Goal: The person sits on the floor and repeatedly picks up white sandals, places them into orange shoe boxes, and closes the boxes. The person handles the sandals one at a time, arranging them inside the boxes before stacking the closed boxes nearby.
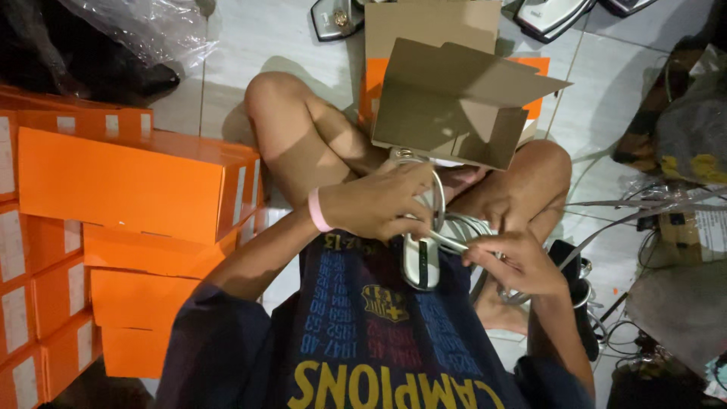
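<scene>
The left hand is closed over the body of a white appliance that rests in the lap, with the fingers curled down on its upper part. The lower end of the appliance projects below the hand, against the dark printed shirt. The right hand pinches a grey-white cord between thumb and fingertips, just to the right of the appliance. The cord runs from the appliance and loops between the two hands. The hands are close together but do not touch. A pink wristband sits on the left wrist.

Directly beyond the hands, between the knees, stands an open cardboard box with orange outer faces. Its brown flaps are raised; the contents cannot be seen. To the left, closed orange boxes are stacked in several rows. Grey appliances lie on the tiled floor at the top edge. Loose cables lie to the right.
</scene>
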Motion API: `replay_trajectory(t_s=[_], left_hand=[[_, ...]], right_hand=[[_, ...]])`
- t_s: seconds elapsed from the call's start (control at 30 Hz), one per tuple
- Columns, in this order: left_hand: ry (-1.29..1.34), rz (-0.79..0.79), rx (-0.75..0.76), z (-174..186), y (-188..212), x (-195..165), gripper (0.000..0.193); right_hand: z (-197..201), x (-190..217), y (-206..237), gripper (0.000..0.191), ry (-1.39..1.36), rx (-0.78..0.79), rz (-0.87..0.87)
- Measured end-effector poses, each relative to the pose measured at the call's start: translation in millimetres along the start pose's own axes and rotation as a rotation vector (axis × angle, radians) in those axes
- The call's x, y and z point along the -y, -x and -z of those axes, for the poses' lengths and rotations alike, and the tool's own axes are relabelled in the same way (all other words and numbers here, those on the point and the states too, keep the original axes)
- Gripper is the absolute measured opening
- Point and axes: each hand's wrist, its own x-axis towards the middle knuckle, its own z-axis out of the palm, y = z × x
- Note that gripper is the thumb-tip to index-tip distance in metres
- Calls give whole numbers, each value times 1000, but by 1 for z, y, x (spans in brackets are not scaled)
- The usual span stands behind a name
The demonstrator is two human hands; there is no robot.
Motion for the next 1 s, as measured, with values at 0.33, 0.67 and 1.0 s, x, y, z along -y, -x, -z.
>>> replay_trajectory(t_s=[0.33,0.67,1.0], left_hand=[[-21,10,-109,-25,-9,5,16],[-43,75,-127,-10,12,-9,20],[-299,27,-119,-8,-8,-16,14]], right_hand=[[4,23,-12,22,161,-114,303],[11,34,-34,26,220,227,308],[7,76,-44,34,489,14,574]])
